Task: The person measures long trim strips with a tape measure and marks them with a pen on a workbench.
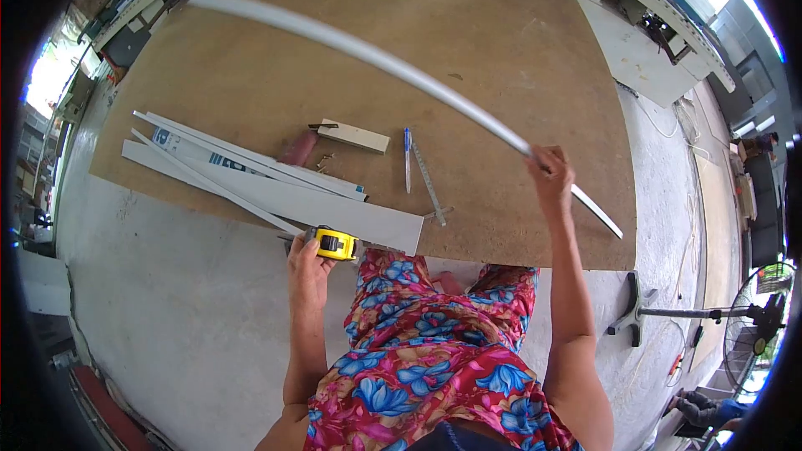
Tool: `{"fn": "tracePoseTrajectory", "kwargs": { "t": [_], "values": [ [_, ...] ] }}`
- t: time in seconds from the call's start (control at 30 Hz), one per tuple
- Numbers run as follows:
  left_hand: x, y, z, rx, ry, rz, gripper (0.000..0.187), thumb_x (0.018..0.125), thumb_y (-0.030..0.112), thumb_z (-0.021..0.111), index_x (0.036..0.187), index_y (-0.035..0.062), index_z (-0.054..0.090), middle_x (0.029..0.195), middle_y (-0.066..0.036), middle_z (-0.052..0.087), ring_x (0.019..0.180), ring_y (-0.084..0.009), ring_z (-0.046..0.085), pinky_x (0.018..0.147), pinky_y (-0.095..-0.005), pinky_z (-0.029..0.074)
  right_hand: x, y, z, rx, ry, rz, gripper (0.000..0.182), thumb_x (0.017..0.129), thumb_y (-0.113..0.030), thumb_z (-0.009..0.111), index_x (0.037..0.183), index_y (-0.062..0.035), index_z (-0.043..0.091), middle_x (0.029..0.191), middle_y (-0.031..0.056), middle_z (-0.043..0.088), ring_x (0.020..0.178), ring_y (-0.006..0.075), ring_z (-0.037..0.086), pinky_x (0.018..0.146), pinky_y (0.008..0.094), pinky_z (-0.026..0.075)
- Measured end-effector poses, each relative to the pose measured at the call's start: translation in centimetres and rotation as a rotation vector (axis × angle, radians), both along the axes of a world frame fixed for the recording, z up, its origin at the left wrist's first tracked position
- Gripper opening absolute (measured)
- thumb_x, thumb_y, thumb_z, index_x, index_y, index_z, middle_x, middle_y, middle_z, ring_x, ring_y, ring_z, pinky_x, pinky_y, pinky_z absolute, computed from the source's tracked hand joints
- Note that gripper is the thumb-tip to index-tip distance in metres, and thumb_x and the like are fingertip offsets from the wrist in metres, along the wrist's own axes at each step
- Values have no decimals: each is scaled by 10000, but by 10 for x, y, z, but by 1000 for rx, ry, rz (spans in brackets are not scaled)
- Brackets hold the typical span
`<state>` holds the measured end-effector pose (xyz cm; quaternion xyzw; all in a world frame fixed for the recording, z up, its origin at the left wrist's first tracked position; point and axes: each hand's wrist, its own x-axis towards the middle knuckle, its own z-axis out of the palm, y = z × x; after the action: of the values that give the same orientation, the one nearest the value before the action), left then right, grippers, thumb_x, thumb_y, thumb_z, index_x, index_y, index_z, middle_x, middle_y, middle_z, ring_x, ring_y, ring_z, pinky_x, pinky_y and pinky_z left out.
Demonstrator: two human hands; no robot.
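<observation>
My right hand [551, 174] is closed round a long white strip [368, 50], which slants across the table from the far left to the near right. In my left hand [309, 266], at the table's front edge, is a yellow and black tape measure [337, 245]. Right beside that hand end several white strips and flat panels [309, 200], some with blue print, piled loosely. A blue-capped pen [408, 159] and a thin metal ruler [427, 177] with a short crosspiece lie between my hands.
The brown tabletop [501, 58] also bears a pale wooden block [355, 135], a dark red object [299, 149] and some small metal pieces [326, 160]. A machine rail [652, 8] runs behind. At the right stands a fan [756, 317] on a floor base, with cables nearby.
</observation>
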<state>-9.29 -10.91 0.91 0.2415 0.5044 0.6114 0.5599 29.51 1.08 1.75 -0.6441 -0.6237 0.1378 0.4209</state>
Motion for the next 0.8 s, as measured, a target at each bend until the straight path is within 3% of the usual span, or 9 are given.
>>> {"fn": "tracePoseTrajectory", "kwargs": {
  "t": [0.2, 0.27, 0.33, 0.53, 0.57, 0.67, 0.73, 0.8],
  "values": [
    [-2, 0, 7, 21, -47, 3, 360, 827, 279, 542, 1081, 39, 457, 976, -117, 554, 893, -211, 572, 794, -359, 477, 76, 28, -27, 19, -180, -363, 259, 760, -220, 666, 967, -63, 665, 885, 123, 611, 760, 245, 590, 684, 355, 466],
    [-6, -3, 7, 11, -35, -14, 347, 834, 276, 533, 1081, 44, 459, 974, -109, 558, 895, -205, 574, 788, -360, 482, 98, 36, -36, -114, -289, -459, 234, 764, -265, 649, 835, -42, 654, 684, 128, 563, 631, 193, 546, 606, 343, 428],
    [-9, -7, 11, 2, -29, -33, 340, 836, 275, 530, 1079, 49, 460, 966, -104, 562, 894, -204, 575, 789, -362, 484, 119, 41, -42, -312, -278, -523, 227, 736, -263, 635, 909, -119, 661, 753, 153, 608, 762, 315, 601, 683, 391, 462],
    [-15, -13, 11, -82, -38, 23, 354, 816, 301, 574, 1062, 70, 468, 929, -75, 575, 811, -144, 569, 700, -281, 461, 168, 65, -82, -382, -374, -601, 269, 765, -234, 606, 1000, -109, 650, 988, 180, 598, 944, 342, 572, 796, 439, 451],
    [-14, -13, 13, -92, -46, 42, 342, 817, 286, 585, 1052, 68, 465, 914, -69, 580, 792, -126, 569, 695, -265, 457, 167, 64, -89, -338, -397, -651, 344, 787, -236, 599, 1103, -98, 601, 1128, 188, 538, 1032, 337, 528, 869, 432, 429],
    [-14, -14, 10, -105, -66, 67, 348, 814, 277, 601, 1046, 63, 456, 904, -64, 584, 774, -110, 571, 686, -251, 458, 106, 60, -60, -159, -447, -570, 379, 794, -208, 612, 1148, -84, 558, 1160, 178, 518, 1069, 332, 505, 892, 422, 416],
    [-15, -16, 4, -116, -78, 57, 363, 810, 283, 607, 1051, 61, 452, 907, -65, 584, 775, -112, 571, 686, -253, 463, 66, 59, -63, 56, -390, -271, 393, 777, -178, 645, 1144, -77, 548, 1138, 174, 527, 1060, 325, 510, 897, 408, 416],
    [-17, -14, 0, -126, -84, 39, 375, 806, 288, 613, 1055, 60, 450, 909, -67, 583, 775, -114, 571, 688, -256, 469, -10, 38, -45, -48, -200, 6, 393, 761, -148, 664, 1130, -75, 550, 1143, 162, 528, 1070, 315, 508, 908, 386, 412]
  ]
}}
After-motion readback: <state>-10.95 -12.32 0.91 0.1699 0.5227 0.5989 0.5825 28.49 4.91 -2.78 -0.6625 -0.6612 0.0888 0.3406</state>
